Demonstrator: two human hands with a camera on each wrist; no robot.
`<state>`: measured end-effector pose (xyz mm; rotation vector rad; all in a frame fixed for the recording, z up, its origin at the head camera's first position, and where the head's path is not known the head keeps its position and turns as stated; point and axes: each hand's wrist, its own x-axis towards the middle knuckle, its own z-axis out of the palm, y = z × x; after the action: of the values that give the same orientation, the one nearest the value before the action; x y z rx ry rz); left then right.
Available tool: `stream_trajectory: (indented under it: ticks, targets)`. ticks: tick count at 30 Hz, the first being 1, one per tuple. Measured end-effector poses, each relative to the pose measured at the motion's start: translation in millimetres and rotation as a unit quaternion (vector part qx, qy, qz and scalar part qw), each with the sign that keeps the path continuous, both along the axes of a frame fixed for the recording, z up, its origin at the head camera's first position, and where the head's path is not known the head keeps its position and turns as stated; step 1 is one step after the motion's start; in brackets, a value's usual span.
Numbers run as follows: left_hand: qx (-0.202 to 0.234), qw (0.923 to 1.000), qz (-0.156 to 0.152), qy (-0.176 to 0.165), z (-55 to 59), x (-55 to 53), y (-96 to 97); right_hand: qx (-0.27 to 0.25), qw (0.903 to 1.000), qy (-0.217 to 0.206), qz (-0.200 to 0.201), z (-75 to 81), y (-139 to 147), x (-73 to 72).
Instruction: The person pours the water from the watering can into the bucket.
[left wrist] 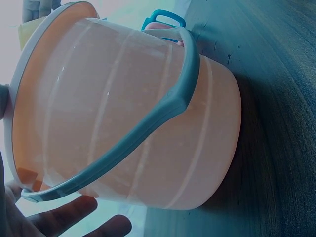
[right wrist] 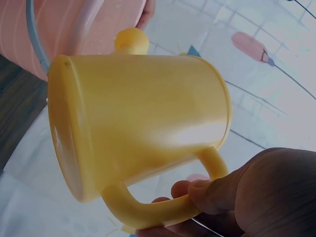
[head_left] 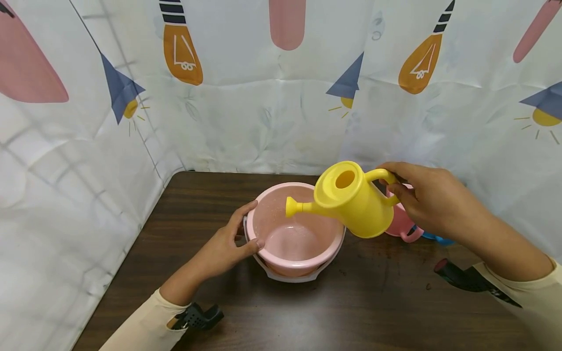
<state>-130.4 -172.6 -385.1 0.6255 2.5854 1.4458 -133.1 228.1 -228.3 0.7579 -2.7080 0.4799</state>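
A yellow watering can [head_left: 373,209] is held by its loop handle in my right hand [head_left: 426,200], with fingers and thumb wrapped round the handle. It tilts to the left, its spout [head_left: 300,207] reaching over the open top of a pink bucket [head_left: 294,263]. The bucket stands upright on the table, its inner bottom glossy and wet-looking. My left hand [head_left: 224,251] grips the bucket's left rim, thumb over the edge. In the left wrist view, other fingers [left wrist: 69,215] extend beside the bucket wall, below its lowered grey carrying handle [left wrist: 143,136].
Behind the watering can, a pink cup [head_left: 401,224] and a blue item [head_left: 439,239] stand partly hidden on the dark wooden table [head_left: 373,302]. A printed white curtain [head_left: 263,122] hangs along the back and left side. Dark spots mark the tabletop right of the bucket.
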Motion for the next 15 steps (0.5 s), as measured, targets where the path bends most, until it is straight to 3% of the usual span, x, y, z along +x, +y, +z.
stream_trajectory:
  ticks: [15]
  targets:
    - [0.001, 1.0, 0.006, -0.003, 0.0, 1.1, 1.3, 0.011, 0.9997, 0.019, 0.01, 0.2, -2.7, -2.1]
